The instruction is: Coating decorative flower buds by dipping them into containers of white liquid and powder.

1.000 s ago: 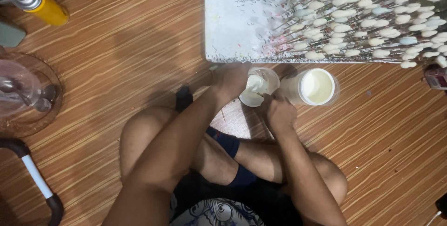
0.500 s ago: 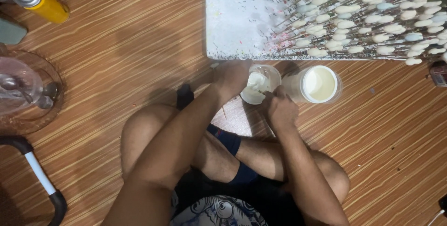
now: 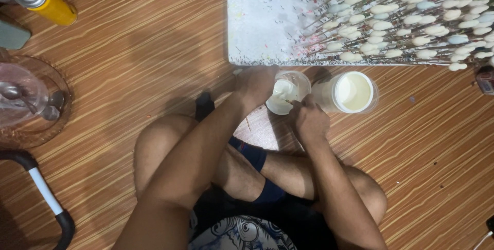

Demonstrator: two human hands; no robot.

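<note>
clear small cup (image 3: pixel 284 95) steadied by left hand (image 3: pixel 256 86) gripping its rim; right hand (image 3: pixel 309 121) pinching thin stick, dipping into cup beside open white jar (image 3: pixel 352 92).

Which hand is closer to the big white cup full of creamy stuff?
The right hand. It sits just beside the big cup, at the rim of the small cup. The left hand holds the small cup's far side, farther from the big cup.

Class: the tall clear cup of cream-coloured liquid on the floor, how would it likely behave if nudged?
The tall cup looks nearly full, so probably heavy for its size. Open-topped, it would likely slop. Its thin clear wall may flex.
</note>
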